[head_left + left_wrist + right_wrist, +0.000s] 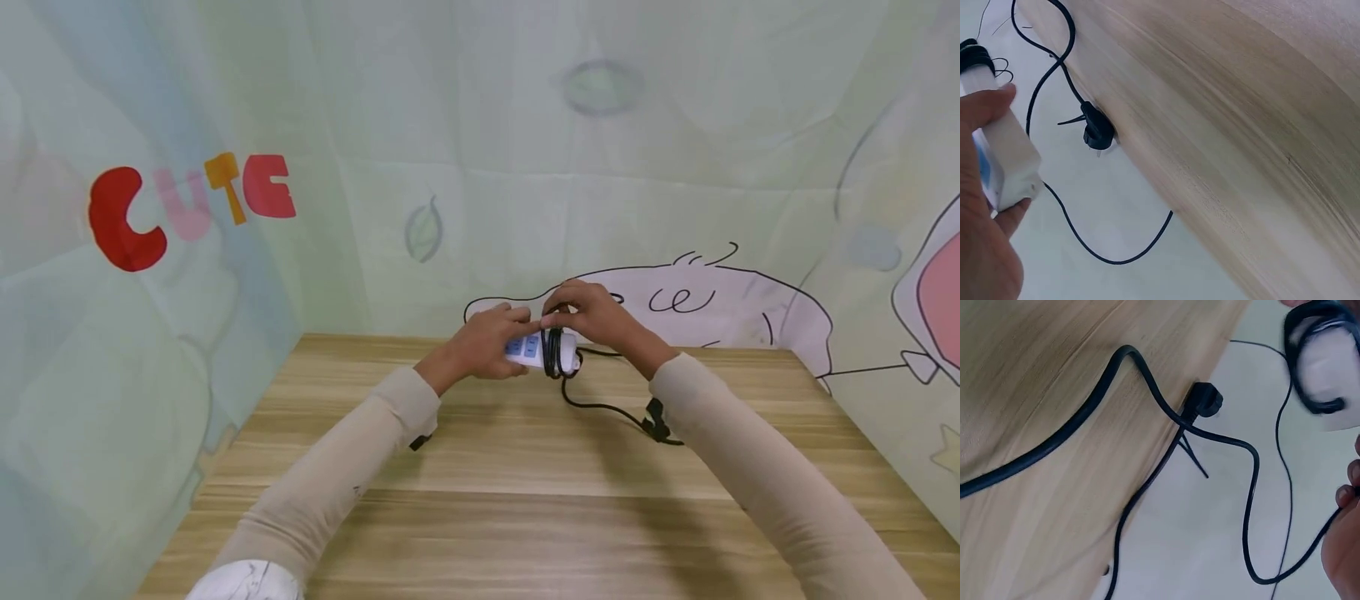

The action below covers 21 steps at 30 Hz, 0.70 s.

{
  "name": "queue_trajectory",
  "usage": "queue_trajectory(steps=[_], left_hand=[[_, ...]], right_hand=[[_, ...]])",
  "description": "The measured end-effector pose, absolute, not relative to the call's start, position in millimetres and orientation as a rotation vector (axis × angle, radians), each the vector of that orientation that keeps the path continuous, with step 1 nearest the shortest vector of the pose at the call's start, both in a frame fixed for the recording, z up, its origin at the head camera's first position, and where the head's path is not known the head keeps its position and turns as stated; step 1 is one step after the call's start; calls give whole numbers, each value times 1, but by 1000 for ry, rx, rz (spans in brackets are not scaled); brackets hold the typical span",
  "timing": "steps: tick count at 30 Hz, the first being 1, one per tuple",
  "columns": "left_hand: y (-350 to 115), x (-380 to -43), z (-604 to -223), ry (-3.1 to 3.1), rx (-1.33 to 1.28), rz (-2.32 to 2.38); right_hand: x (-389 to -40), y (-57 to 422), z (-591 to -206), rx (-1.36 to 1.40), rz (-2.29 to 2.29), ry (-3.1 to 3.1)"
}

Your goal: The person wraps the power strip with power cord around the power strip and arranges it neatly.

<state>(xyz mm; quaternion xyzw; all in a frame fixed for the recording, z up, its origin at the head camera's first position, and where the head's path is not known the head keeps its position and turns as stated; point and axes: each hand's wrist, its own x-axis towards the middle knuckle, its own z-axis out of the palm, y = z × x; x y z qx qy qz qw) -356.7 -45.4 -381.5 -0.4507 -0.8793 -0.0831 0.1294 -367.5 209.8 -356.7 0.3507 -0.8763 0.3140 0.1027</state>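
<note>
A white power strip (534,350) with blue sockets is held near the back of the wooden table. My left hand (489,342) grips one end, and in the left wrist view the thumb lies along the white casing (1013,153). Several turns of black cord (553,354) go round the strip's other end. My right hand (591,315) pinches the cord above these turns. In the right wrist view the cord (1249,512) trails from the fingers in a loose bend. The black plug (1097,128) at the cord's end lies on the table, beside my right sleeve in the head view.
A small black piece (420,442) shows beside my left sleeve on the table (480,517). Printed fabric (517,200) hangs behind and at both sides, close to the table's edges. A thin black line (600,353) runs right along the back.
</note>
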Motion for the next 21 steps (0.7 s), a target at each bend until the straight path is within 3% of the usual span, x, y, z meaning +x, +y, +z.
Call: queue_trajectory(steps=[9, 21], left_hand=[[-48, -356, -385, -2449, -1308, -508], [-34, -356, -385, -2399, -1081, -1251]], right_hand=[[-374, 216, -366, 900, 1461, -2541], [-380, 228, -378, 779, 1415, -2530]])
